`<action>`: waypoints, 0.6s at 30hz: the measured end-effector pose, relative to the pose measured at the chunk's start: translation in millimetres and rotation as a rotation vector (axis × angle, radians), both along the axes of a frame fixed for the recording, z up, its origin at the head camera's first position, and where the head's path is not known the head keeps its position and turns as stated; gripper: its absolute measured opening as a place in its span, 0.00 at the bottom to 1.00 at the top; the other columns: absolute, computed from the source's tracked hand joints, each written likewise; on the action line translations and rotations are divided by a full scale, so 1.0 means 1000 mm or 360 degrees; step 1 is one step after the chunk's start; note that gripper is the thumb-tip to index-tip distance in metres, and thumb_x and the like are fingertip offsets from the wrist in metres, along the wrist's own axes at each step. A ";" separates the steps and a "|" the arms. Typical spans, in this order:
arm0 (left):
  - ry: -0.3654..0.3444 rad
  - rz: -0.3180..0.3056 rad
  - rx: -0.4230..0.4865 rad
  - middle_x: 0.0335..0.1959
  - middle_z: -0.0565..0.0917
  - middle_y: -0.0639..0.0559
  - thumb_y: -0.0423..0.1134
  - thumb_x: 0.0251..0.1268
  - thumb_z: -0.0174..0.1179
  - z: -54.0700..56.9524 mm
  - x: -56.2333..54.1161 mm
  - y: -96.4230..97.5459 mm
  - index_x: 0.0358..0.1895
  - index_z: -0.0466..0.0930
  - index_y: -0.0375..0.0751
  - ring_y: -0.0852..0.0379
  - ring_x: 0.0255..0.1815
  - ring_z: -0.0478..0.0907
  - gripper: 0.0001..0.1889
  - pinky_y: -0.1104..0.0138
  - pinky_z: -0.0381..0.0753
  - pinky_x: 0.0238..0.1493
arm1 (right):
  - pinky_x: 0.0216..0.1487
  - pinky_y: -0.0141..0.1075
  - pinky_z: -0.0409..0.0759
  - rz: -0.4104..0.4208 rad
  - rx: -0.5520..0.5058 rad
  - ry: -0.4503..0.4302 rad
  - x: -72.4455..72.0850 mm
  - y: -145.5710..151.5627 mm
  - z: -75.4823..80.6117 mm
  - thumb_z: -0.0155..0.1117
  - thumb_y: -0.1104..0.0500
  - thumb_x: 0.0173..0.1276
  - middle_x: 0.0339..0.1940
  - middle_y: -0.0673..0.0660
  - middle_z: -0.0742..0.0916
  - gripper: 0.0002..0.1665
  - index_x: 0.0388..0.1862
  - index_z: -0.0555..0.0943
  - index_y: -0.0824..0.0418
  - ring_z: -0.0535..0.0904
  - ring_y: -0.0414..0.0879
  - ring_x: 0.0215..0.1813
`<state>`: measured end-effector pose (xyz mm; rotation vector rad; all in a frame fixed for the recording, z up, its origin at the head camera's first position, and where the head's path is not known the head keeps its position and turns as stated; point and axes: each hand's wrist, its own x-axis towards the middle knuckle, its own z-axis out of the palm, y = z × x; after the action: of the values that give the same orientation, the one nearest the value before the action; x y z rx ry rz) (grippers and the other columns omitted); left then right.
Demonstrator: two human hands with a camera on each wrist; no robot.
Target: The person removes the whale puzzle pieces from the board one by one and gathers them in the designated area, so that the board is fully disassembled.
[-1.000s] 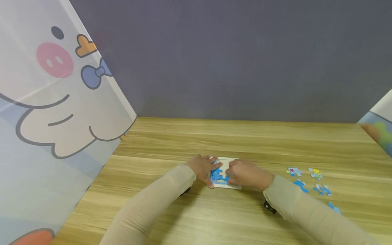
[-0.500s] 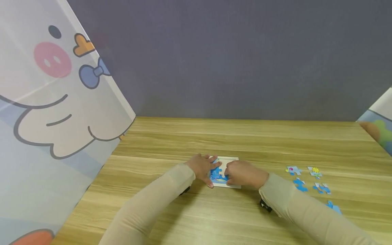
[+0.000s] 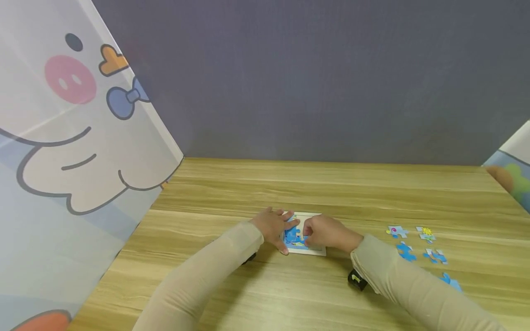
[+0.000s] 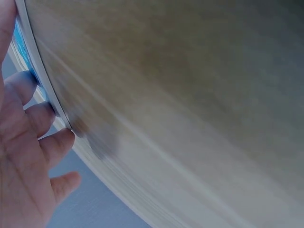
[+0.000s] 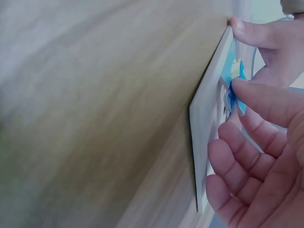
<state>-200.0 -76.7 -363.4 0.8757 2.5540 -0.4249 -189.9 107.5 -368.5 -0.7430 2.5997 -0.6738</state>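
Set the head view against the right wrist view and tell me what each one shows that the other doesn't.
Only the head view shows the five loose puzzle pieces lying to the right of the hands, the right sleeve and the printed pink snout.

Only the right wrist view shows the palm side of the right hand, with its thumb and a finger pinching a blue puzzle piece.

Both show the wooden table, the puzzle board and the left hand touching it.
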 end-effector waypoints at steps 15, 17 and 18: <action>0.0002 -0.0022 -0.0025 0.77 0.46 0.57 0.72 0.52 0.55 -0.002 0.000 0.001 0.77 0.45 0.60 0.54 0.76 0.47 0.51 0.55 0.54 0.71 | 0.28 0.33 0.74 0.0017 -0.0402 -0.0119 0.004 0.015 0.000 0.66 0.69 0.58 0.21 0.48 0.80 0.02 0.29 0.80 0.65 0.71 0.39 0.25; -0.0001 -0.0027 -0.0017 0.77 0.46 0.57 0.72 0.52 0.55 -0.003 0.000 0.000 0.77 0.45 0.59 0.54 0.76 0.47 0.51 0.56 0.54 0.71 | 0.28 0.32 0.73 0.0007 -0.0456 -0.0113 0.005 0.021 0.000 0.65 0.69 0.58 0.22 0.48 0.80 0.02 0.30 0.80 0.66 0.71 0.39 0.26; -0.0007 -0.0028 -0.0010 0.78 0.46 0.57 0.72 0.53 0.54 -0.004 -0.001 0.000 0.77 0.44 0.59 0.54 0.76 0.47 0.51 0.56 0.54 0.71 | 0.28 0.31 0.73 0.0004 -0.0475 -0.0104 0.005 0.024 -0.001 0.65 0.68 0.59 0.23 0.48 0.80 0.02 0.30 0.80 0.66 0.71 0.39 0.26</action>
<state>-200.6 -76.8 -367.4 0.8966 2.5413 -0.4358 -185.0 131.2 -369.1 -0.7949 2.4669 -1.0821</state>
